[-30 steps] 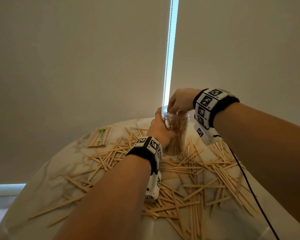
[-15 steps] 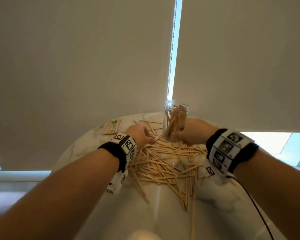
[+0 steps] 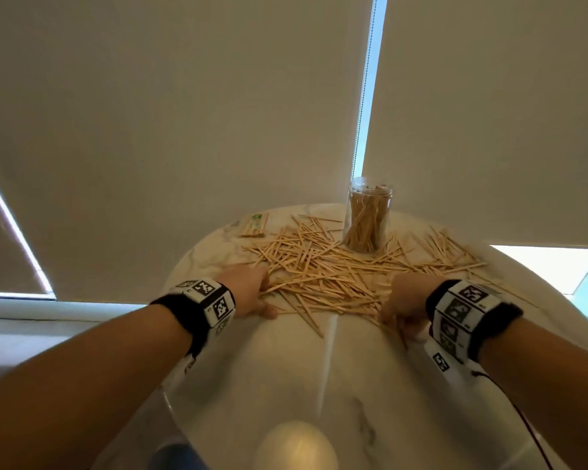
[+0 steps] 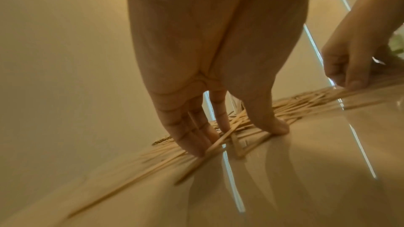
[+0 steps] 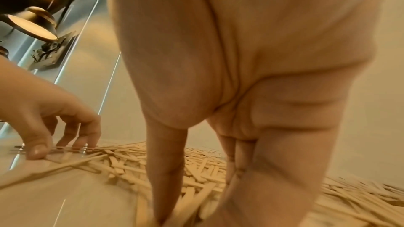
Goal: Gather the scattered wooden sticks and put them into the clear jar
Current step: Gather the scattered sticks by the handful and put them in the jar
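A clear jar (image 3: 367, 215) packed with upright sticks stands open at the far side of the round marble table (image 3: 286, 385). Loose wooden sticks (image 3: 319, 271) lie piled in front of it and spread to its right. My left hand (image 3: 265, 296) sits at the pile's near left edge; in the left wrist view its fingers (image 4: 196, 142) and thumb point down with their tips on the sticks (image 4: 238, 144), holding none. My right hand (image 3: 392, 320) is at the near right edge, thumb (image 5: 166, 196) and fingers pressed down into the sticks (image 5: 196, 175).
A small wrapped packet of sticks (image 3: 256, 225) lies at the table's far left. Roller blinds (image 3: 184, 130) hang close behind the table. A dark cable (image 3: 523, 418) runs from my right wrist over the table's near right. The near table shows a lamp's reflection (image 3: 296, 446).
My left hand let go of the jar and my right left its mouth. Both dropped to the table and drew back to the pile's near edge; the sticks lie more bunched.
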`<state>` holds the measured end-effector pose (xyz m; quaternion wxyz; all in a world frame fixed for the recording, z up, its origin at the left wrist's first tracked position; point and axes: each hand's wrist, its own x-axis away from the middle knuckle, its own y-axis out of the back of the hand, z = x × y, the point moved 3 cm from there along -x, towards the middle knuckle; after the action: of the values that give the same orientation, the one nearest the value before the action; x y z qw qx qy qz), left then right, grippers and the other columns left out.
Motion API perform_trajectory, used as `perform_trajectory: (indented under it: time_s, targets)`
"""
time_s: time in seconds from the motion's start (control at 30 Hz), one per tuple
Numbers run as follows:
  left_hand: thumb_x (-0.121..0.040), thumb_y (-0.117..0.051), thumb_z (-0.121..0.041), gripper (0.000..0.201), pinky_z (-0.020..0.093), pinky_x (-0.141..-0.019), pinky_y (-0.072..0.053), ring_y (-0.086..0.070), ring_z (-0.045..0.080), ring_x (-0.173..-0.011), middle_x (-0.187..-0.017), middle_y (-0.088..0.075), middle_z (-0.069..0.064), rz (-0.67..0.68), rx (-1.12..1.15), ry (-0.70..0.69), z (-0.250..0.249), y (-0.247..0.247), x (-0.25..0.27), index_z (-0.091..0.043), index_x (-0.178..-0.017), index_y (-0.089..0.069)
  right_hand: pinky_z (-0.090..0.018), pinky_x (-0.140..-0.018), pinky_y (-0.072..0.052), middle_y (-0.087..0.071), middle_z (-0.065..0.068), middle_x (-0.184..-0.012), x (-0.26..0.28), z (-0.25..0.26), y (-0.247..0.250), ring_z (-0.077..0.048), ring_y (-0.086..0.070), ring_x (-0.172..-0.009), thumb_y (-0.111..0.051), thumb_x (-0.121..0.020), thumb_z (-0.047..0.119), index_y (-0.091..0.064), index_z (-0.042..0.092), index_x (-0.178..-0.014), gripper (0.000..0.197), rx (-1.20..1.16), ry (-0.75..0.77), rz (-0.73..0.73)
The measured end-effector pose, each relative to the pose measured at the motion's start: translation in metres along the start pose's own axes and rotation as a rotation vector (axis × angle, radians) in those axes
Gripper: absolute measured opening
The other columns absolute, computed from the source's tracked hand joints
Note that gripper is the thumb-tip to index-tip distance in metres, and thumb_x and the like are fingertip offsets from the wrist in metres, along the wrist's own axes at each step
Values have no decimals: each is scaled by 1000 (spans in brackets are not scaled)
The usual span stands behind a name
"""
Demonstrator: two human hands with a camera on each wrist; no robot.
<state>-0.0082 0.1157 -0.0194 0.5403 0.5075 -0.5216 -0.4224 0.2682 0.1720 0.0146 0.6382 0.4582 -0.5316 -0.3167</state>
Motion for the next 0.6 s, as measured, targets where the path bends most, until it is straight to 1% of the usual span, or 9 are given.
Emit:
perform_trajectory:
  time_s: [0.1,0.17,0.2,0.27,0.33,0.4,0.47,0.53,0.6]
  targets:
    - [-75,-78,-59,63,31,-82,-46,-57,22,-107,-124,-60,3,-12,-2,6,-5,-1,-3,-26,-124,-57,-30,-81,-55,-69,-1,-86,8,4,-1,-18,-63,-78,-67,-85,59,-59,23,-82,37,-20,-18,-38]
    - [-72,-78,-61,75,40,-99,-46,-44,27,-128,-142,-44,5,-66,-37,11,-7,2,-4,-32,-136,-50,-33,-90,-55,-64,0,-88,16,10,-2,-20,-64,-86,-64,-79,71,-46,24,-75,51,59,-34,-42]
    - [-72,-78,-62,86,48,-106,-42,-32,30,-138,-153,-30,6,-98,-57,6,-8,4,-6,-35,-145,-41,-35,-93,-54,-64,0,-88,18,12,-2,-20,-65,-91,-66,-77,71,-48,21,-74,53,87,-41,-43]
    - [-75,-74,-63,101,57,-112,-35,-15,34,-148,-165,-9,5,-97,-88,-18,-7,5,-11,-36,-157,-21,-35,-92,-56,-70,-2,-87,21,16,-2,-19,-66,-84,-74,-81,57,-60,14,-79,45,-7,-44,-5]
    - [-81,-69,-61,96,53,-113,-36,-23,33,-147,-165,-16,5,-21,-107,-50,-10,3,-16,-30,-158,-20,-35,-92,-57,-74,-6,-92,24,19,-2,-18,-67,-78,-76,-85,41,-71,6,-99,38,-105,-29,31]
    - [-88,-66,-55,67,43,-102,-47,-50,28,-127,-145,-48,8,31,-99,-58,-19,2,-17,-22,-143,-47,-36,-93,-56,-68,-5,-93,26,21,-1,-21,-68,-91,-77,-86,36,-67,5,-111,41,-115,-11,-9]
    - [-92,-64,-49,40,40,-93,-51,-58,26,-107,-126,-56,7,9,-89,-79,-31,2,-16,-18,-119,-62,-35,-92,-56,-61,-2,-83,26,21,-3,-24,-66,-95,-75,-86,35,-64,8,-98,32,-96,-7,-32]
    - [-96,-62,-40,33,37,-93,-50,-57,26,-108,-126,-52,6,-37,-97,-115,-40,-2,-15,-18,-120,-62,-34,-91,-57,-57,-1,-74,24,20,-7,-23,-63,-89,-73,-88,34,-55,13,-79,29,-90,-17,-11]
    - [-99,-58,-31,29,34,-90,-49,-55,26,-107,-127,-49,8,-86,-114,-167,-48,-6,-16,-21,-125,-58,-33,-92,-56,-58,-2,-80,25,21,-7,-22,-60,-89,-70,-90,29,-59,11,-87,21,-89,-14,-26]
